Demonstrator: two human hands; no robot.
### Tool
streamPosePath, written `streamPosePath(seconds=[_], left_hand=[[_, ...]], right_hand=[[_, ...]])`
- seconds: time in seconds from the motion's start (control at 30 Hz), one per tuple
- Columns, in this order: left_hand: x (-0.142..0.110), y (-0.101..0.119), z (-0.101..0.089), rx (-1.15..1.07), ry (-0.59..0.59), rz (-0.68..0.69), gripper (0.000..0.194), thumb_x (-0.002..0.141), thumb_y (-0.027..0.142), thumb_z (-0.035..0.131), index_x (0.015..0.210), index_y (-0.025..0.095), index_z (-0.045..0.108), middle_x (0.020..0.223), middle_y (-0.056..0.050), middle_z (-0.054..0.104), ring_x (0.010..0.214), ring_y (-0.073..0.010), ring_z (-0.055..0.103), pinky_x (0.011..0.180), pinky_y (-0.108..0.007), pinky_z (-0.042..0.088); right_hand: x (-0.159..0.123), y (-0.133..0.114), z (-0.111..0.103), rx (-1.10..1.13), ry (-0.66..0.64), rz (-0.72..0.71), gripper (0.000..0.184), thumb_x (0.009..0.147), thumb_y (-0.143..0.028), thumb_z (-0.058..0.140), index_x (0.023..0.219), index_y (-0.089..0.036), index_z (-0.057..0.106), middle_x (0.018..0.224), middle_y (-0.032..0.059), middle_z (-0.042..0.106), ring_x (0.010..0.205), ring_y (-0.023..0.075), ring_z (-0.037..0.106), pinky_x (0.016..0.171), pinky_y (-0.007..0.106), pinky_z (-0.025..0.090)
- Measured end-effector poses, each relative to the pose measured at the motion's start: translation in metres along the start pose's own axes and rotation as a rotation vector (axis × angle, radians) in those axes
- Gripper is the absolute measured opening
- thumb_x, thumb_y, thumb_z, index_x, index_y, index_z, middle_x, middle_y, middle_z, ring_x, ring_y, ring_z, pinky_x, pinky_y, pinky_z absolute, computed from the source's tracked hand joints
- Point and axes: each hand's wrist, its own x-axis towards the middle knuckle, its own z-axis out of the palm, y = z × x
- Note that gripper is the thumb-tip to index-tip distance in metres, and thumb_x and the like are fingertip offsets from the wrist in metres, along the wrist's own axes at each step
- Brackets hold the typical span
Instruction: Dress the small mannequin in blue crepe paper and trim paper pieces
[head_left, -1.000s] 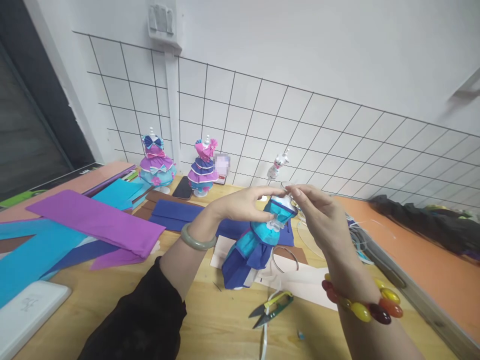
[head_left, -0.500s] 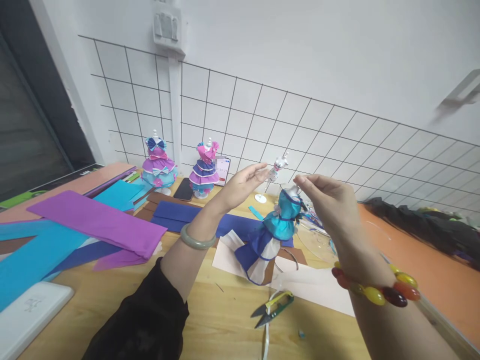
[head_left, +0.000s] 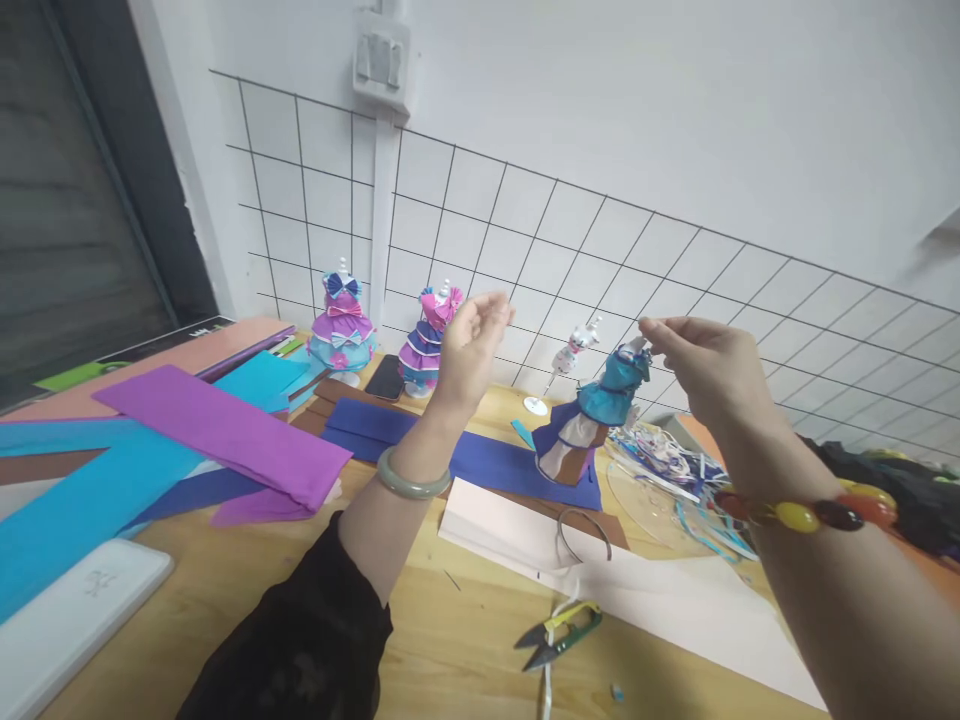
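A small doll dress in teal, blue and white (head_left: pixel 606 402) hangs tilted above the back of the table. My right hand (head_left: pixel 712 365) pinches it at its top edge, thumb and forefinger pressed together. Raised to the left of it, my left hand (head_left: pixel 474 345) is loosely curled, and I see nothing in it. Behind my left hand stands a pink and purple dress on a stand (head_left: pixel 425 345), partly covered. Between my hands, farther back, is a bare white mini dress form (head_left: pixel 576 350) on a round base.
Yellow-and-green thread snips (head_left: pixel 561 635) lie on pale paper strip ends near the front. Blue (head_left: pixel 480 460) and purple crepe paper (head_left: pixel 225 435) spread left and centre. A white power bank (head_left: pixel 94 610), a phone (head_left: pixel 385 378), ribbon scraps (head_left: pixel 667 455) and another dressed form (head_left: pixel 343 330) surround them.
The dress has moved up and to the right with my right hand, away from the pale paper. My left hand has risen, its fingers curling from a stretched pose. The view has shifted.
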Motion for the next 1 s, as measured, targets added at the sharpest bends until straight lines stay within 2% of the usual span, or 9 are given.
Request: streamPosePath(seconds=[0.13,0.27,0.4,0.53,0.63,0.8,1.0], left_hand=[[0.005,0.019,-0.015,-0.035,0.322,0.242,0.022,0.082,0.031,0.059,0.103,0.023,0.056,0.105,-0.006,0.062,0.101,-0.0146,0.058,0.082,-0.025,0.047],[0.012,0.031,-0.032,-0.029,0.473,0.374,0.027,0.078,0.027,0.065,0.103,0.022,0.054,0.101,-0.005,0.061,0.101,-0.0133,0.057,0.081,-0.023,0.047],[0.019,0.028,-0.04,-0.055,0.505,0.37,0.028,0.075,0.03,0.068,0.098,0.021,0.055,0.091,-0.002,0.061,0.088,-0.0107,0.06,0.074,-0.021,0.049],[0.02,0.027,-0.042,-0.131,0.507,0.319,0.027,0.074,0.032,0.068,0.096,0.021,0.055,0.087,-0.002,0.062,0.077,-0.0088,0.061,0.064,-0.019,0.048],[0.018,0.032,-0.042,-0.161,0.502,0.279,0.024,0.077,0.035,0.065,0.095,0.022,0.055,0.086,-0.002,0.063,0.07,-0.008,0.061,0.057,-0.019,0.046],[0.015,0.037,-0.042,-0.123,0.498,0.246,0.015,0.084,0.037,0.056,0.095,0.026,0.057,0.075,0.002,0.062,0.054,-0.0055,0.055,0.051,-0.02,0.042],[0.016,0.034,-0.041,-0.185,0.468,0.204,0.019,0.084,0.037,0.056,0.098,0.025,0.056,0.068,0.003,0.059,0.051,-0.0059,0.052,0.05,-0.021,0.041]], right_hand=[[0.021,0.011,0.023,0.143,-0.015,-0.031,0.031,0.068,-0.046,0.069,0.071,-0.016,0.071,0.06,0.0063,0.06,0.049,0.0132,0.045,0.039,0.024,0.027],[0.039,0.021,0.047,0.205,-0.009,0.038,0.029,0.065,-0.045,0.071,0.068,-0.016,0.07,0.059,0.0055,0.06,0.049,0.0131,0.046,0.039,0.024,0.029],[0.045,0.023,0.071,0.234,-0.025,0.022,0.029,0.066,-0.045,0.07,0.068,-0.016,0.069,0.057,0.0042,0.059,0.046,0.0118,0.044,0.038,0.024,0.029],[0.043,0.022,0.094,0.217,-0.065,0.026,0.03,0.066,-0.045,0.069,0.069,-0.015,0.069,0.053,0.0016,0.056,0.039,0.0083,0.034,0.035,0.024,0.023],[0.042,0.021,0.107,0.191,-0.093,0.031,0.031,0.066,-0.044,0.069,0.069,-0.013,0.07,0.052,0.001,0.055,0.039,0.008,0.034,0.035,0.024,0.024],[0.044,0.022,0.119,0.173,-0.106,0.023,0.03,0.067,-0.044,0.069,0.066,-0.013,0.068,0.052,0.0016,0.056,0.041,0.0096,0.04,0.037,0.024,0.03],[0.049,0.023,0.124,0.137,-0.094,-0.015,0.031,0.066,-0.044,0.069,0.067,-0.013,0.068,0.046,-0.0009,0.051,0.039,0.0092,0.036,0.037,0.025,0.029]])
